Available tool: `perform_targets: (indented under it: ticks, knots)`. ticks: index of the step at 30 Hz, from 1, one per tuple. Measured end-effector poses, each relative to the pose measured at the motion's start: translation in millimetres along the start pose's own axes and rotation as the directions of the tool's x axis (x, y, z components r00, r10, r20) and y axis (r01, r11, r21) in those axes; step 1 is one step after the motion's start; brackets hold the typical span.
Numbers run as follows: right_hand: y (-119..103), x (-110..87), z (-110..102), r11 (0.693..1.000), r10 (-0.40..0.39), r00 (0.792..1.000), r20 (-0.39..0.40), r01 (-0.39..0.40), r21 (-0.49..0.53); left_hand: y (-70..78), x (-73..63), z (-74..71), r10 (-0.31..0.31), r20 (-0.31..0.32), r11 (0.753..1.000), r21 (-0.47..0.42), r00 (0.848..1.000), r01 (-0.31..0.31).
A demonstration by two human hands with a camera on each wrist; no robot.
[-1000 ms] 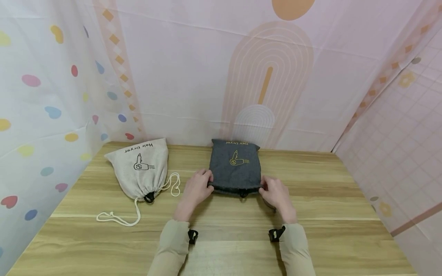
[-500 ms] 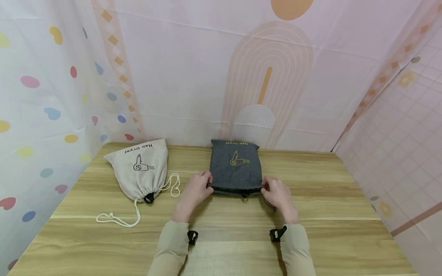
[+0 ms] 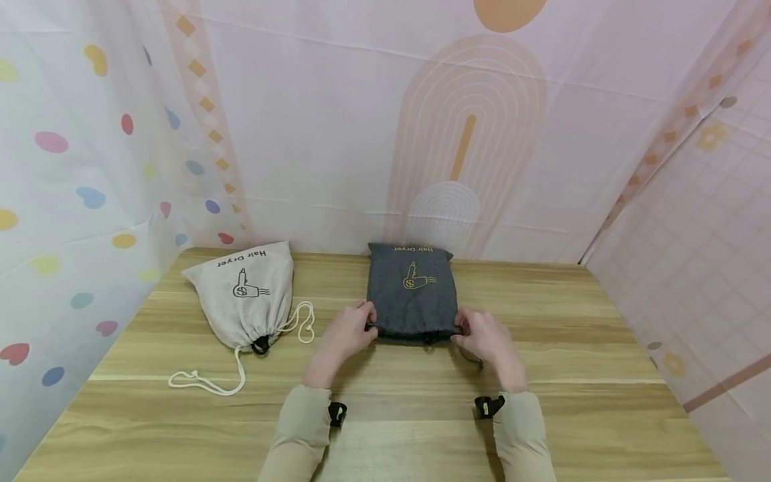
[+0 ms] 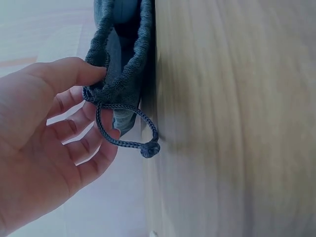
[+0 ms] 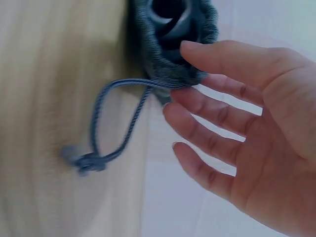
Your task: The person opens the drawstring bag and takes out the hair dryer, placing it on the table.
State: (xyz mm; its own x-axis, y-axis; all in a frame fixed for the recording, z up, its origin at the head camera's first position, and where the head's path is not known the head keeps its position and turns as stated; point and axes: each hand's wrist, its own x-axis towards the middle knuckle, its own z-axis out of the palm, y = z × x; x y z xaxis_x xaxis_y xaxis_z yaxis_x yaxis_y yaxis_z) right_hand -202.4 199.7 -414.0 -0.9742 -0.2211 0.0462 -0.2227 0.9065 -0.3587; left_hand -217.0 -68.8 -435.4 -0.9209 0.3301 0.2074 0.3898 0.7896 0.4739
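A dark grey drawstring bag (image 3: pixel 411 294) with a yellow hair dryer print lies flat on the wooden table, its mouth towards me. My left hand (image 3: pixel 346 331) pinches the left corner of the mouth between thumb and fingers. At the right corner, my right hand (image 3: pixel 484 335) holds the rim, thumb on the inner side and the other fingers loosely spread. The mouth gapes, and the right wrist view shows a round, hollow end (image 5: pixel 170 12) of something inside. A knotted cord loop (image 4: pixel 127 143) hangs at the left corner, another cord loop (image 5: pixel 116 118) at the right.
A light beige drawstring bag (image 3: pixel 249 294), gathered shut, lies to the left with white cords (image 3: pixel 207 385) trailing on the table (image 3: pixel 415 442). Something black (image 3: pixel 260 345) pokes from its mouth. Patterned cloth (image 3: pixel 331 134) hangs behind the table and at both sides.
The rim of the dark bag, stretched straight half a second ago, has slackened and sits slightly nearer me. My left hand has shifted a little to the right; both hands stay at the corners.
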Motion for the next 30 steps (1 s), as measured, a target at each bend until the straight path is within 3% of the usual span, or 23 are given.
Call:
perform_targets:
  ticks: [11,18,30]
  knots:
    - [-25.2,-5.9,-5.9,0.995,-0.015,1.000,-0.004,0.014,-0.096,3.9,1.8,-3.1,-0.034,0.055,0.998,-0.044,0.998,0.036]
    - [-37.2,-6.6,-2.6,0.996,0.019,0.997,0.080,-0.013,-0.083,5.3,2.0,-5.6,-0.037,0.069,0.998,-0.044,0.997,0.041]
    - [-43.7,3.2,13.7,0.985,0.126,0.992,-0.015,-0.127,-0.121,9.5,3.7,-5.3,0.018,0.056,1.000,-0.025,0.998,-0.017]
